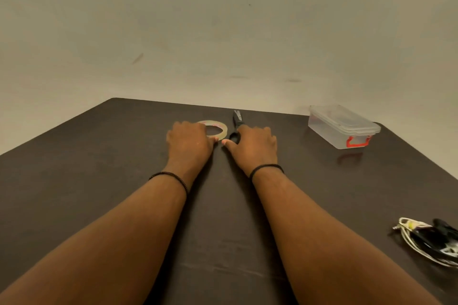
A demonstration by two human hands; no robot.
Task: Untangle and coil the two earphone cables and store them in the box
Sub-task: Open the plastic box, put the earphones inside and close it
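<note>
Left hand (189,142) is palm down on the dark table (99,168), fingers curled over the near-left side of a clear tape roll (215,129), thumb tip at the roll's near edge; it looks like a grasp on the roll, though the fingertips are hidden behind the knuckles. Right hand (254,143) is also palm down just right of it, fingers bent over the handles of black scissors (237,121), thumb stretched left toward the tape; fingertips are hidden too, so whether they go through the handle loops can't be told. The scissor blades point away toward the far table edge. Thin black band on each wrist. Both forearms are stretched forward across the table. The earphone cables (428,240), one white and one black, lie in a tangled bunch at the right edge of the frame, near side of the table, well apart from both hands. The clear plastic box (342,129) with a red latch sits at the far right corner, lid on, well apart from the cables. Plain pale wall behind.
</note>
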